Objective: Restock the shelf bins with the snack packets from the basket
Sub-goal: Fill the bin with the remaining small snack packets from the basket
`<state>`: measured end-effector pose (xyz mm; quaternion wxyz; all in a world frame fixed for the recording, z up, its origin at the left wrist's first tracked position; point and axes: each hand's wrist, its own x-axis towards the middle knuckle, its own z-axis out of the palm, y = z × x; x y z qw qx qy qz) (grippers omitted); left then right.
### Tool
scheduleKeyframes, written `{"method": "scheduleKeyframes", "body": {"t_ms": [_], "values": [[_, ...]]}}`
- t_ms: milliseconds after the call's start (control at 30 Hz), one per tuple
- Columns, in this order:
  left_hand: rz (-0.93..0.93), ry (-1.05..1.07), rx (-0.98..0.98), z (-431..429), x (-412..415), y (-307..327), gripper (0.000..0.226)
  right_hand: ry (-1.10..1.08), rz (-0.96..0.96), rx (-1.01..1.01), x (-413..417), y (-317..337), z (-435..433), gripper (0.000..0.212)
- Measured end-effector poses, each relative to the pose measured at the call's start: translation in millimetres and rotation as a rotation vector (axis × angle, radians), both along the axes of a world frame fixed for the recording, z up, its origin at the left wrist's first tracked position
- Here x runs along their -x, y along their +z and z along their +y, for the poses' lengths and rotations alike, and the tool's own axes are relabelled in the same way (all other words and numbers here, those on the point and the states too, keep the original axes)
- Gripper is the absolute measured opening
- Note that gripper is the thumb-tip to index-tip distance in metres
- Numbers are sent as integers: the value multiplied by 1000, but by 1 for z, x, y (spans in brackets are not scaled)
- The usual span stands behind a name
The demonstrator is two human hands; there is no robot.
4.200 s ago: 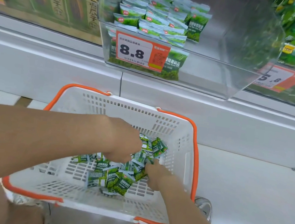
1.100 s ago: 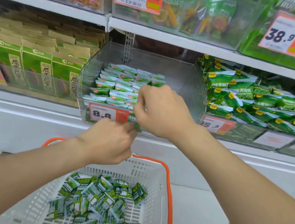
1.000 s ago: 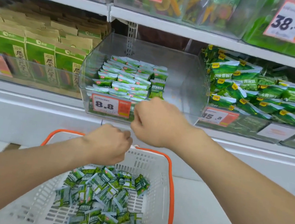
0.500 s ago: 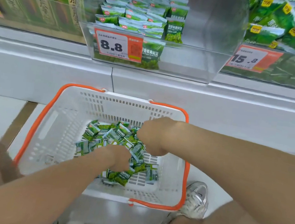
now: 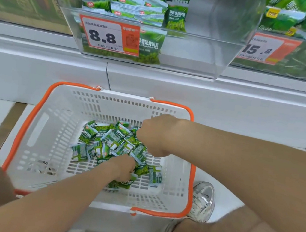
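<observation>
Now that both hands have dropped from the clear plastic shelf bin [image 5: 206,50] into the white, orange-rimmed plastic basket [image 5: 56,141], another load begins: left hand [image 5: 123,167] and right hand [image 5: 155,134] curl into its small green snack packets [image 5: 109,139]; whether they grip any, I cannot tell.

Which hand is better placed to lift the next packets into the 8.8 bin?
The right hand, probably: it sits at the far edge of the snack packets, nearer the clear bin, whose empty part is on its side. The left hand lies nearer the person.
</observation>
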<state>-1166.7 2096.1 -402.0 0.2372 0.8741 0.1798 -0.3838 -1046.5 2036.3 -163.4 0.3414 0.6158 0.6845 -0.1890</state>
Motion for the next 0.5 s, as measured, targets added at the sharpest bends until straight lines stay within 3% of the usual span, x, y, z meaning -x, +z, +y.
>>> {"method": "scheduleKeyframes", "body": {"t_ms": [100, 300, 400, 500], "values": [[-132, 87, 73, 15, -6, 16, 50, -26, 13, -12, -2, 6, 2, 23], [-426, 290, 263, 39, -38, 111, 29, -161, 21, -94, -21, 34, 1, 11], [-546, 353, 353, 50, -52, 168, 30, -272, 89, -214, -35, 39, -1, 12], [-608, 397, 454, 51, -54, 213, 26, -443, 187, -271, -49, 47, -4, 36]]}}
